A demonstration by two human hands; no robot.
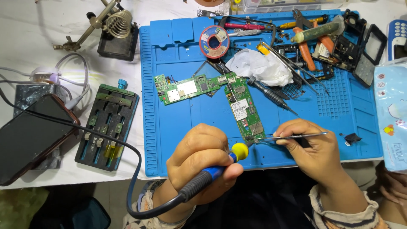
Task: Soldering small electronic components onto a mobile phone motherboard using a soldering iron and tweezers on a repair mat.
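Both forearms come up from the bottom edge of the view, wrists resting near the front rim of the blue work mat (169,140). The left hand (199,154) is curled into a closed fist-like grip around the blue and black handle of a soldering iron (214,171), knuckles up; the iron's yellow collar sits just past the thumb and its front end points toward the lower end of a green circuit board (243,112), though the tip itself is hidden behind the collar. A black cord (106,142) runs from the handle's rear, loops down by the left wrist and trails off to the left across the table. The right hand (311,150) is bent at the wrist with its fingers pinched narrowly on a pair of metal tweezers (292,136), which lie nearly level, their points touching the bottom corner of the same board. This board lies upright on the mat, just above both hands; a second green board (186,88) lies crosswise beside its top end. Left of the mat sit a black board holder (108,127) and a dark phone (32,135); a solder reel (214,41) and a crumpled white tissue (260,65) lie further back.
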